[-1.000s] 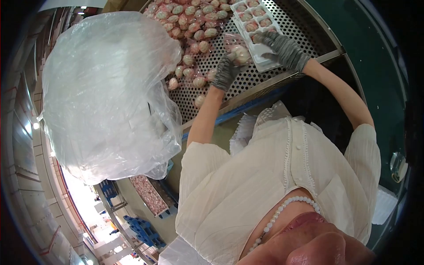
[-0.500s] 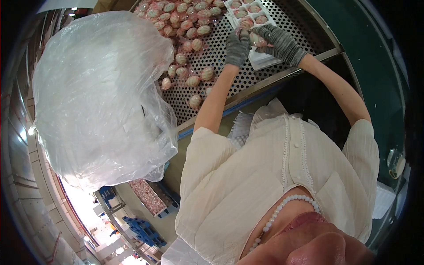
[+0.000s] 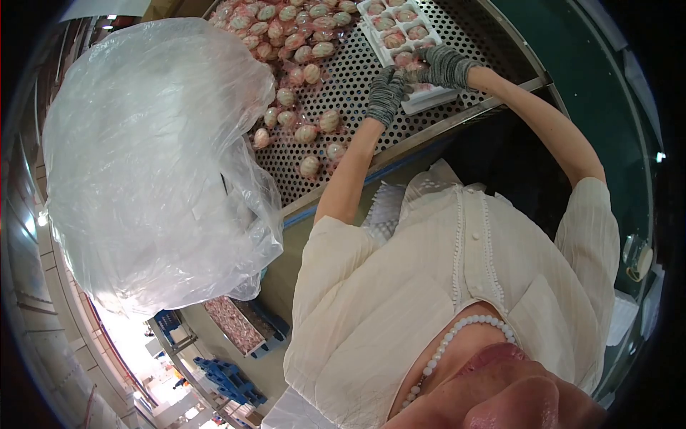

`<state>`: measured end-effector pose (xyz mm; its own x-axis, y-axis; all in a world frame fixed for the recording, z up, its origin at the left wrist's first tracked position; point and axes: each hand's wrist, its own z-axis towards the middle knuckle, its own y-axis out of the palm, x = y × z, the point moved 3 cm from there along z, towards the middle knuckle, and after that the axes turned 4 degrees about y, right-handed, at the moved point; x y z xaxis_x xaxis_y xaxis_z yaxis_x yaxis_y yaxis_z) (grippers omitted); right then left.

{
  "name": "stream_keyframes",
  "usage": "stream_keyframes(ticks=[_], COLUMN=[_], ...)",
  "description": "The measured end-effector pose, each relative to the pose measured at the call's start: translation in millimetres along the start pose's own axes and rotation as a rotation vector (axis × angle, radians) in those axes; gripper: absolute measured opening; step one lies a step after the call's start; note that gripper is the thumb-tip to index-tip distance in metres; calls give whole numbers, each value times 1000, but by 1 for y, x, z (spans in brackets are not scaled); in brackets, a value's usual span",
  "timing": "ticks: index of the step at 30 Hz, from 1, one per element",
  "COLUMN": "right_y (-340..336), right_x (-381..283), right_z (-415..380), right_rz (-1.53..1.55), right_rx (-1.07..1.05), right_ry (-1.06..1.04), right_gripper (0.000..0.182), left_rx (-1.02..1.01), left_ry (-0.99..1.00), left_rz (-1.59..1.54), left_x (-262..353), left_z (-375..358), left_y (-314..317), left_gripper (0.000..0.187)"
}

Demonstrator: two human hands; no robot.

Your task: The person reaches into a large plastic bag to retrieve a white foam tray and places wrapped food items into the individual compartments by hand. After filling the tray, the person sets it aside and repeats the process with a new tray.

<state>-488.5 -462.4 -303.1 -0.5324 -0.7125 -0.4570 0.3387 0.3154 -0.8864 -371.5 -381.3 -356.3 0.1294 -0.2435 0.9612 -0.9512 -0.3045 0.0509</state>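
Observation:
Both of my hands wear grey knitted gloves and meet over a white compartment tray (image 3: 431, 98) on the perforated metal table. My right hand (image 3: 449, 68) reaches in from the right, its fingers bent round a pink-wrapped ball (image 3: 413, 66) low in the tray. From the left, my left hand (image 3: 386, 94) touches the tray's left edge with its fingers stretched towards the same ball, holding nothing I can see. Wrapped round balls (image 3: 394, 40), pale and pinkish, sit in the tray's upper compartments. My fingers partly hide the tray's near compartments.
A heap of wrapped balls (image 3: 296, 32) lies at the table's far left, with loose ones (image 3: 306, 134) nearer me. A big clear plastic bag (image 3: 157, 164) bulges at the left. The table's metal rim (image 3: 429, 136) runs before me. A filled crate (image 3: 239, 325) stands on the floor.
My left hand has moved slightly down, away from the ball it was beside. My right hand has pulled in tighter over the tray. The whole view has shifted slightly left.

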Motion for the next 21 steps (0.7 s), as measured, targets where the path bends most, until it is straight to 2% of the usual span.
stream_keyframes(ticks=[1,2,3,4,5,7,8,9,10,12,13,14,16,17,18,20,21], right_y=[0,0,4,11,24,34,34,34,37,40,-2,4,23,-4,-5,-1,5], right_x=[-3,-4,-2,-1,9,19,17,18,19,17,-10,-5,14,-14,-22,-22,-21], right_z=[5,8,11,15,21,33,34,34,29,22,-2,1,4,-10,-5,0,7], right_rz=[-47,-94,-97,-152,-207,-231,-248,-312,-315,-381,-326,-331,362,338,338,-40,-251], right_rx=[-140,-280,-280,-379,-477,-477,-479,-592,-592,-100,-30,-38,-182,-111,-112,-203,-131], right_ry=[56,111,111,132,154,101,45,96,97,-76,-71,-76,202,104,108,142,-169], right_gripper=[44,47,47,50,53,56,59,59,59,53,46,46,40,30,30,26,29], left_rx=[-1,6,13,10,63,176,174,124,75,74,74,80,4,-21,-26,9,39], left_ry=[0,-5,-9,-6,244,756,757,704,651,645,637,632,424,463,463,526,574], left_rz=[-3,189,384,384,630,1101,1099,1118,1135,1188,1243,1236,1342,1331,1329,1430,1486], left_x=[1,2,3,0,-1,-4,-5,-7,-9,1,7,12,14,17,13,6,4], left_z=[-2,-3,-4,-4,-4,-9,-8,-6,-3,-12,-16,-16,-14,-17,-17,-16,-21], left_y=[0,0,-1,-2,-4,-1,-2,-3,-4,-1,1,4,8,9,9,10,13], left_gripper=[21,21,20,20,22,27,27,27,28,29,29,29,31,32,32,32,32])
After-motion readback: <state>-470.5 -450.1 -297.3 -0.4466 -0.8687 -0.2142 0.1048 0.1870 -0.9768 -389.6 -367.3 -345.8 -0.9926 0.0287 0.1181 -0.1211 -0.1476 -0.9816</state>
